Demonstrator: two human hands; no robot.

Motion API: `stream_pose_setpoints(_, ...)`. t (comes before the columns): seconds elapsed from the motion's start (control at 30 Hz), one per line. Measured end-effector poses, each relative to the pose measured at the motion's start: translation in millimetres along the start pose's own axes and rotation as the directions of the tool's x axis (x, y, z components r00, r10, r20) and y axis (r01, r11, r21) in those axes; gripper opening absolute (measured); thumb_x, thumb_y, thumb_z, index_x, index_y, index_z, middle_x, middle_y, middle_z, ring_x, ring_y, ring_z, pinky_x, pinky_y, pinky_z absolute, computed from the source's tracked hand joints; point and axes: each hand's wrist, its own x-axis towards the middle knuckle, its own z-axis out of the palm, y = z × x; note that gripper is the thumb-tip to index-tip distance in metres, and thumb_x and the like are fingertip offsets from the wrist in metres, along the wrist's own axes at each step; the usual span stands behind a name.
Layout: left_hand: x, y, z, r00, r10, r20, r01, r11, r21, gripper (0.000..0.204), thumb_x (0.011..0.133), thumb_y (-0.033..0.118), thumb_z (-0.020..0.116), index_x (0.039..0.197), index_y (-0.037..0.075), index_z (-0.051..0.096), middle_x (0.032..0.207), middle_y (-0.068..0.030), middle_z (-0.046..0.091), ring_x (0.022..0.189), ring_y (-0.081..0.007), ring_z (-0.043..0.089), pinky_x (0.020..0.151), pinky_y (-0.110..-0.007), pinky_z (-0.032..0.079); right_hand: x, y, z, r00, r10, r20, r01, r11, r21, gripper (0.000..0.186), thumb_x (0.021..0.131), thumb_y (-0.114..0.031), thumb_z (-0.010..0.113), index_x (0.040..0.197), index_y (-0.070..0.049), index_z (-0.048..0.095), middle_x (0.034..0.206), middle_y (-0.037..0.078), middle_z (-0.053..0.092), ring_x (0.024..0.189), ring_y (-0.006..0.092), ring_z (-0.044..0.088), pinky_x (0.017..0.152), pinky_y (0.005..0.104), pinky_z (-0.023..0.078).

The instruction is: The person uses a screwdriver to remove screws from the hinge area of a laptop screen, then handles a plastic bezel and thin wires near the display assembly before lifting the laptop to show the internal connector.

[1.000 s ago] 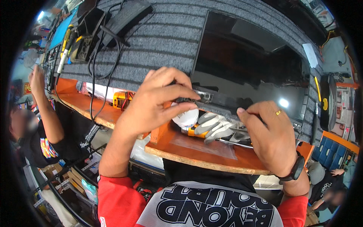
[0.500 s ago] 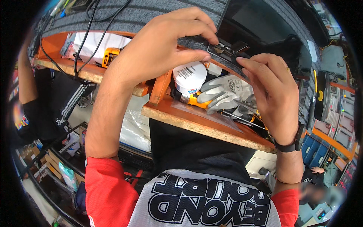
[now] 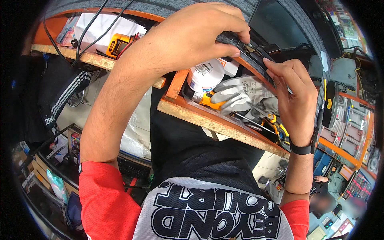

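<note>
At the work surface's front edge lies a glossy black panel (image 3: pixel 276 26), perhaps a laptop or screen. Small metal and black parts (image 3: pixel 251 49) show at its near corner. My left hand (image 3: pixel 208 34) has thumb and forefinger closed about that corner. Just to the right, my right hand (image 3: pixel 295 90) pinches the panel's near edge between thumb and fingertips, the other fingers curled. What lies beneath the fingertips is hidden. Below my hands, an open shelf holds a white round tub (image 3: pixel 206 76), grey-white work gloves (image 3: pixel 240 93) and yellow-black pliers (image 3: pixel 277 122).
Grey ribbed matting (image 3: pixel 150 7) covers the work surface. On the left, black cables (image 3: pixel 86 38) hang over a shelf with a yellow multimeter (image 3: pixel 117 45). The shelf's raw wooden edge (image 3: pixel 216 124) runs before my lap. Someone in striped black trousers (image 3: pixel 66 100) is at the left.
The view has shifted, so the shelf sits further right and the pliers show more. Both hands stay at the panel's corner, with the left fingers still near the metal parts.
</note>
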Motion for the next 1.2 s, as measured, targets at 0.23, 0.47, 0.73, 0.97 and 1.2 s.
stream_pose_setpoints(0.23, -5.3, 5.5, 7.9, 0.998, -0.022, -0.057, 0.034, 0.976, 0.216, 0.028, 0.085, 0.017, 0.082, 0.110, 0.006, 0.074, 0.127, -0.0091, 0.071, 0.115, -0.0312, 0.067, 0.097, -0.040, 0.054, -3.7, 1.4, 2.6, 1.000, 0.000, -0.014, 0.000, 1.000, -0.022, 0.031, 0.084, 0.007, 0.072, 0.112, -0.004, 0.075, 0.095, 0.011, 0.065, 0.089, 0.0304, 0.065, 0.078, 0.0403, 0.052)
stream_pose_setpoints(0.47, -0.6, 17.6, 8.2, 0.996, -0.071, -0.055, 0.081, 0.973, 0.217, 0.034, 0.082, 0.025, 0.084, 0.108, 0.005, 0.073, 0.127, -0.0103, 0.068, 0.113, -0.0331, 0.063, 0.098, -0.042, 0.048, -22.3, 16.8, -1.7, 0.997, -0.019, -0.073, 0.016, 0.999, -0.034, 0.037, 0.079, 0.006, 0.075, 0.115, -0.004, 0.075, 0.104, 0.010, 0.067, 0.094, 0.0299, 0.066, 0.078, 0.0399, 0.055)
stream_pose_setpoints(0.73, 14.3, 35.9, 13.1, 0.961, -0.276, -0.008, 0.271, 0.938, 0.215, 0.034, 0.069, 0.018, 0.092, 0.100, 0.012, 0.076, 0.125, -0.0058, 0.066, 0.106, -0.0245, 0.062, 0.092, -0.038, 0.045, -20.6, 20.5, -3.5, 0.997, 0.078, -0.026, -0.075, 0.991, 0.110, 0.043, 0.073, 0.002, 0.075, 0.116, 0.000, 0.074, 0.104, 0.010, 0.065, 0.094, 0.0297, 0.064, 0.077, 0.0402, 0.053)
stream_pose_setpoints(0.97, 21.2, 31.3, 11.4, 0.967, -0.249, 0.059, 0.229, 0.944, 0.238, 0.034, 0.066, 0.019, 0.091, 0.096, 0.013, 0.076, 0.109, -0.0049, 0.070, 0.099, -0.0243, 0.065, 0.087, -0.039, 0.046, -26.4, 32.9, -1.1, 0.999, 0.024, -0.039, -0.018, 0.989, 0.147, 0.045, 0.071, -0.009, 0.076, 0.115, 0.000, 0.074, 0.103, 0.008, 0.064, 0.092, 0.0258, 0.064, 0.073, 0.0381, 0.050)
stream_pose_setpoints(1.2, 25.4, 30.3, 7.5, 0.954, -0.288, 0.081, 0.270, 0.945, 0.187, 0.032, 0.068, 0.019, 0.087, 0.098, 0.014, 0.077, 0.108, -0.0015, 0.070, 0.094, -0.0223, 0.064, 0.083, -0.036, 0.043, -22.3, 36.6, -4.1, 0.998, 0.051, -0.038, -0.041, 0.973, 0.228, 0.037, 0.074, -0.012, 0.074, 0.110, -0.003, 0.076, 0.098, 0.005, 0.064, 0.086, 0.0210, 0.062, 0.070, 0.0345, 0.047)
